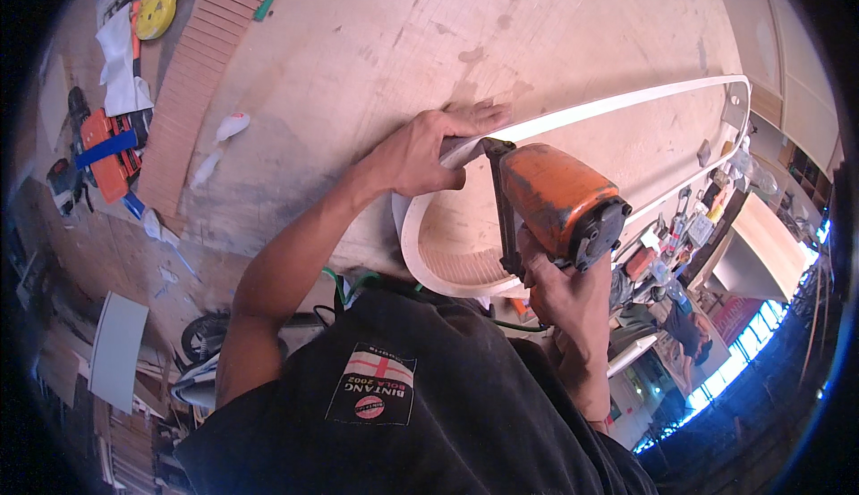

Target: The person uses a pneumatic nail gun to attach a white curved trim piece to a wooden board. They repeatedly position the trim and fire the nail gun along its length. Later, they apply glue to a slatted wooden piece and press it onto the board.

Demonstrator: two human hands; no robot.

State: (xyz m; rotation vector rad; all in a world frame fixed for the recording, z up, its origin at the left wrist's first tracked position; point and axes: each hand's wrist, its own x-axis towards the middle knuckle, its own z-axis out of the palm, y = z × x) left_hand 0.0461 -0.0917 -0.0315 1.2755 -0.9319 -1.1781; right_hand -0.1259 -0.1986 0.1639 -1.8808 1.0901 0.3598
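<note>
A long curved wooden frame with white edges (591, 112) stands on the broad wooden worktop (358, 39). Its rounded near end shows a ribbed wooden inner face. My left hand (431, 144) grips the frame's left wall, thumb on the inside and fingers over the outer side. In my right hand (565, 291) is a worn orange and black nail gun (557, 193), held by its handle, which the fingers wrap around. The gun's nose meets the inside of the frame wall, close beside my left thumb; whether it presses on the wood I cannot tell.
At the left lie a slotted wooden strip (201, 84), a yellow tape measure (156, 14) and an orange power tool (106, 151). A crumpled white scrap (233, 125) is nearer. Assorted tools and bottles crowd the right side, with another person (687, 334) beyond.
</note>
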